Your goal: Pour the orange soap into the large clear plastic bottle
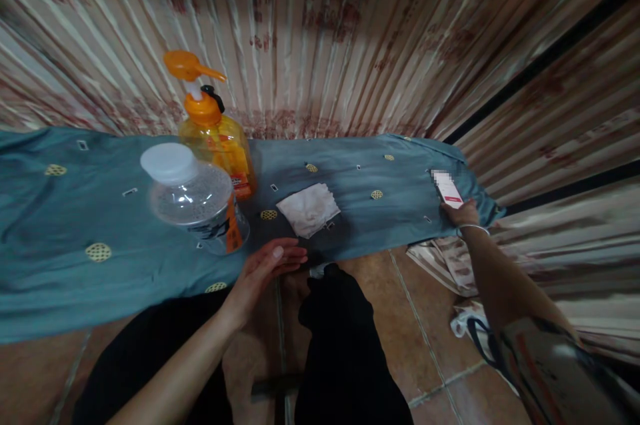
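My left hand point(267, 266) hovers at the front edge of the cloth-covered surface, its fingers stretched out and holding nothing. Just beyond it lies a folded whitish cloth point(309, 209). To the left stand a clear plastic bottle with a white cap point(193, 198) and, behind it, an orange pump bottle point(220, 145). Out at the right end, my right hand point(463, 213) has its fingers at the near end of a phone point(449, 190) with a lit screen. That phone lies on or just above the cloth; its contact with the surface is unclear.
A teal patterned cloth point(135, 245) covers the long narrow surface. Pleated curtains point(310, 45) hang behind and to the right, crossed by dark bars. Below are floor tiles point(400, 305), my dark-clothed legs and a white item with dark straps point(473, 325) at right.
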Motion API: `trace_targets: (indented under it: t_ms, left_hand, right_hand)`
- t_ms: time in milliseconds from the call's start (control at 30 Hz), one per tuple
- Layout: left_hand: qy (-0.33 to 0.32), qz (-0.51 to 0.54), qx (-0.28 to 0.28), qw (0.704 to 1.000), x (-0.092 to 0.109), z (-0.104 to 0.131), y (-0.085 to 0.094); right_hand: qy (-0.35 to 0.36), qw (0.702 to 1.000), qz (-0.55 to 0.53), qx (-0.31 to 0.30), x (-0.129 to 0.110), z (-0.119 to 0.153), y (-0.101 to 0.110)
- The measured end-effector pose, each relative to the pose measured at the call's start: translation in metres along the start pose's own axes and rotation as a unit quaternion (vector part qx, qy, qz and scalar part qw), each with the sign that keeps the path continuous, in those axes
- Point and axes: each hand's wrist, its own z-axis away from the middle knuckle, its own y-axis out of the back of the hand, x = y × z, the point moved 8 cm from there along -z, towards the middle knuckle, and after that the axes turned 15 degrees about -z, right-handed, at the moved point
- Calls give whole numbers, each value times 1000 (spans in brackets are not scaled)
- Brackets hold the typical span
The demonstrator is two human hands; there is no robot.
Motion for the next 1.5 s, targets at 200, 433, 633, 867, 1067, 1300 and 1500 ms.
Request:
trace_targets:
  t_ms: [200,433,633,867,1067,1300,1500]
  left_hand:
    - [-18,-18,45,999,-7,-1,7]
    - [-39,-64,57,996,4,6,8]
    - [-65,-107,83,989,13,19,15]
    - [-138,-152,176,963,50,60,48]
    - [-231,-172,297,910,109,95,94]
    - [-360,-264,398,802,155,69,116]
    - [-288,-282,353,844,107,35,107]
  right_hand:
    - [-4,998,-67,9,6,38,1]
    - [104,971,-211,-48,-25,145,-1]
    - [183,885,-402,-147,-124,233,7]
    - [293,809,-474,-187,-263,297,37]
    - [380,722,-545,-191,-356,332,58]
    - [456,687,-524,-212,-419,349,63]
    - [477,722,-443,-235,-434,358,28]
